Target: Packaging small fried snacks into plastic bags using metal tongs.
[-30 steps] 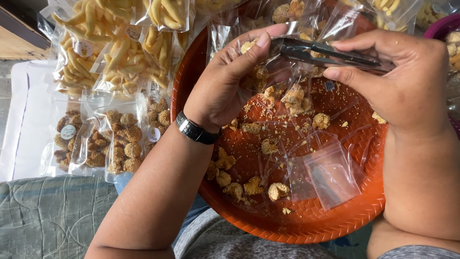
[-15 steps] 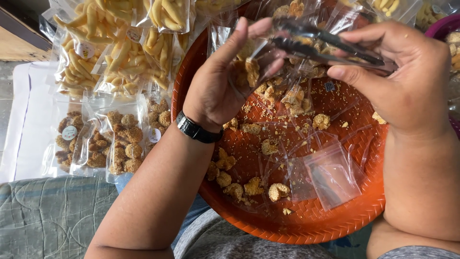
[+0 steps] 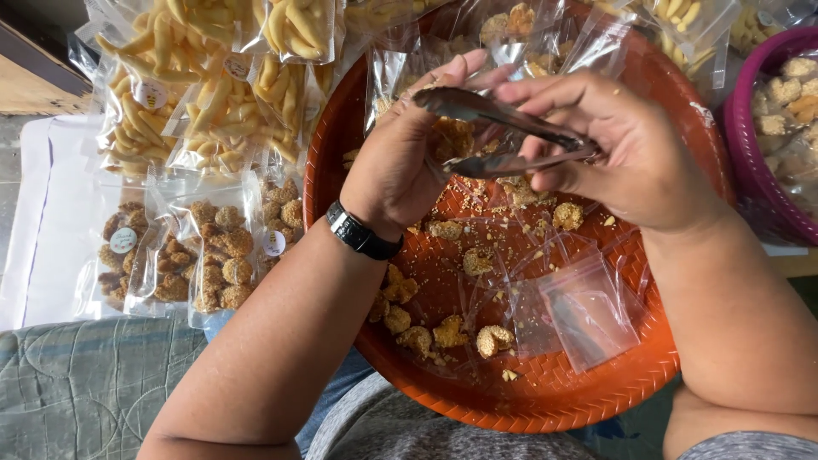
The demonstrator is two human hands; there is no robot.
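Observation:
A round orange woven tray (image 3: 545,400) rests on my lap and holds loose brown crumbed snack pieces (image 3: 494,339) and several empty clear plastic bags (image 3: 588,311). My right hand (image 3: 630,145) grips metal tongs (image 3: 503,128) pointing left over the tray. Between the tong tips sits a brown snack piece (image 3: 452,136), right at my left palm. My left hand (image 3: 409,153), with a black watch (image 3: 362,234) on its wrist, holds a clear bag around that piece; the bag's edges are hard to make out.
Sealed clear bags of yellow stick snacks (image 3: 204,94) and of brown round snacks (image 3: 200,251) lie left of the tray on a white sheet. A purple basket (image 3: 750,162) with pale crumbed pieces stands at the right. More bags lie behind the tray. A grey quilted cloth (image 3: 85,383) is at bottom left.
The tongs have moved left and down, bringing a snack piece from beyond the fingers to the left palm. The left hand's fingers have opened up a little around it.

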